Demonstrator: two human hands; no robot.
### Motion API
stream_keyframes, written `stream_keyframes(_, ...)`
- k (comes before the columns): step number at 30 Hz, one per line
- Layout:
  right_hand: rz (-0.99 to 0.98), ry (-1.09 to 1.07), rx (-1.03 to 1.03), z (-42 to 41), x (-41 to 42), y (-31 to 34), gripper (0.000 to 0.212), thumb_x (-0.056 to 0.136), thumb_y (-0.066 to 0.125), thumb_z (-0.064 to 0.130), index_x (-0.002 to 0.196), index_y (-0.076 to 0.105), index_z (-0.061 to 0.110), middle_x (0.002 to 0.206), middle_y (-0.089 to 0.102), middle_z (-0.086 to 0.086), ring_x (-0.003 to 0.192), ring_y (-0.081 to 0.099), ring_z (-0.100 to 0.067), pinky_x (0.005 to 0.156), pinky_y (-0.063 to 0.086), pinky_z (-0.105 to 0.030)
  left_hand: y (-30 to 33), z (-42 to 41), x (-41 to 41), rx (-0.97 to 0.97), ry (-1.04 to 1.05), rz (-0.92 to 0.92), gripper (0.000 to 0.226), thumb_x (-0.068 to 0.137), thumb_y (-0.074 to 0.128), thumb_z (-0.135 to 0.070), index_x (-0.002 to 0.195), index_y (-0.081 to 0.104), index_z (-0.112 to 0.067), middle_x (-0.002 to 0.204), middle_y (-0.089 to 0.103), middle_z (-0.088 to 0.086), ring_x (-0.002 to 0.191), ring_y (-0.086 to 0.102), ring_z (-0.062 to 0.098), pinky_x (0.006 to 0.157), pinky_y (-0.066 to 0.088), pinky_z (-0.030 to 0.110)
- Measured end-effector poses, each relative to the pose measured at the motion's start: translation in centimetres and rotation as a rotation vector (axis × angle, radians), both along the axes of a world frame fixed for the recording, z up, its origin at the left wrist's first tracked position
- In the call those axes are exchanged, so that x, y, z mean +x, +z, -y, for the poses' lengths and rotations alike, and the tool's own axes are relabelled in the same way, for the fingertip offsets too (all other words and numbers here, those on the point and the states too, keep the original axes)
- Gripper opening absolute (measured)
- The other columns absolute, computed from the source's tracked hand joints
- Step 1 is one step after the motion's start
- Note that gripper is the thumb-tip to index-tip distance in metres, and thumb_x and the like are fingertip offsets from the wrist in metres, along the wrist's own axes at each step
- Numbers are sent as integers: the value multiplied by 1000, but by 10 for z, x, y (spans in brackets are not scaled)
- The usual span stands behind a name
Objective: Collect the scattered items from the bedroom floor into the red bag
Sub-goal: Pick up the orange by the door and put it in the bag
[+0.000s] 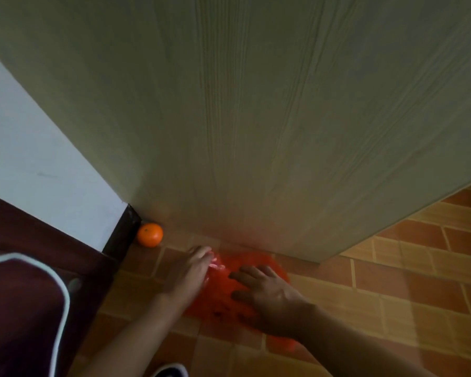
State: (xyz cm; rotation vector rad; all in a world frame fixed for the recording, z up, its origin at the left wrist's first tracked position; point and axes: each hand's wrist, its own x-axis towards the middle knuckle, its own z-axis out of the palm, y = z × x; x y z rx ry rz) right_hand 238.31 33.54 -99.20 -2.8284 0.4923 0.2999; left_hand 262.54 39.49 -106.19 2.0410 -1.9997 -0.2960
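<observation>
A red plastic bag (223,292) lies flat on the tiled floor at the foot of a tall pale wooden panel. My left hand (192,270) rests at the bag's left edge, fingers touching the crinkled plastic there. My right hand (264,289) lies flat on top of the bag with its fingers spread. An orange (149,234) sits on the floor in the corner to the left, about a hand's width from my left hand.
The pale wooden panel (256,118) rises directly behind the bag. A white wall with a dark skirting board (121,232) meets it at the left. A dark red garment with white trim (19,308) fills the lower left. Orange-brown floor tiles (405,281) extend right.
</observation>
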Motion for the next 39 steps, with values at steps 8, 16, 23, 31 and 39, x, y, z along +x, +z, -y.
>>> stream_keyframes(8,-211,-85,37,18,6,-21,65,98,64,22,157,38,27,171,19,-4,156,18,-31,122,27,-52,7,-10,0,-79,257,63,55,85,37,-11,128,70,-7,137,64,11,126,55,34,105,48,46)
stream_keyframes(16,-87,-405,258,45,10,-35,31,97,62,15,125,71,26,127,69,0,112,68,-23,94,56,-36,-1,-34,-58,120,-191,123,55,80,58,-70,127,64,-42,154,51,0,153,35,29,116,37,62)
stream_keyframes(23,64,-510,223,62,4,-22,18,96,63,12,105,78,17,110,71,-3,97,68,-24,85,56,-35,-27,-61,-41,66,-248,160,28,58,85,-18,78,74,-34,125,71,0,126,64,29,106,51,48)
stream_keyframes(31,52,-685,1,77,-41,-19,23,93,55,-2,101,74,10,112,58,-5,92,63,-33,71,37,-28,-41,-75,-20,91,-139,-61,29,83,63,-44,91,80,-21,144,63,-1,146,43,15,111,50,40)
stream_keyframes(39,64,-652,160,56,-31,-18,48,99,58,31,143,57,12,155,38,-5,138,45,-25,114,43,-37,10,-32,-46,-239,-152,-197,29,102,52,-42,106,75,-24,146,60,1,147,44,27,109,45,53)
